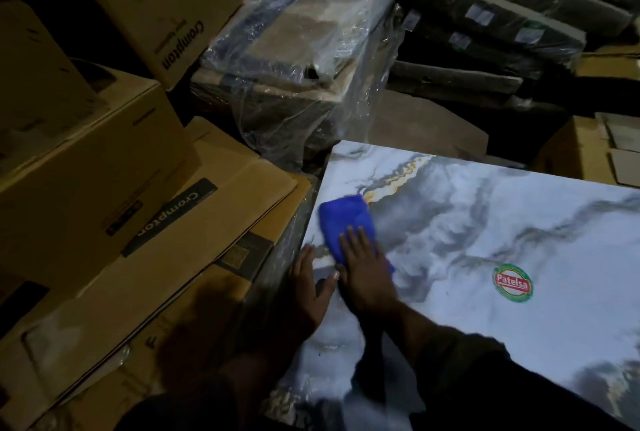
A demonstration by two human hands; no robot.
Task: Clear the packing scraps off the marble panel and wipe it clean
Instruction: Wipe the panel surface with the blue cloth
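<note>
Wiping near the left edge of the marble panel [485, 240]: right hand [367, 271] flat, fingers straight, pressing the blue cloth [346, 219]. Left hand [308, 288] flat on the edge, holding nothing. Soft cloth, easy to bunch; hard, smooth, likely heavy panel.

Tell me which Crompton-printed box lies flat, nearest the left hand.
The flattened Crompton carton beside the marble panel, closest to the left hand; the other Crompton box stands behind.

We see a marble panel [502, 222] with a smooth, glossy face, veined grey and gold, bearing a shiny printed sticker [513, 283]. On it lies a soft, matt blue cloth [346, 219] of fuzzy weave. Beside it sit matt brown cardboard boxes [145, 222] and a stack wrapped in crinkled, glossy clear plastic film [311, 60].
</note>
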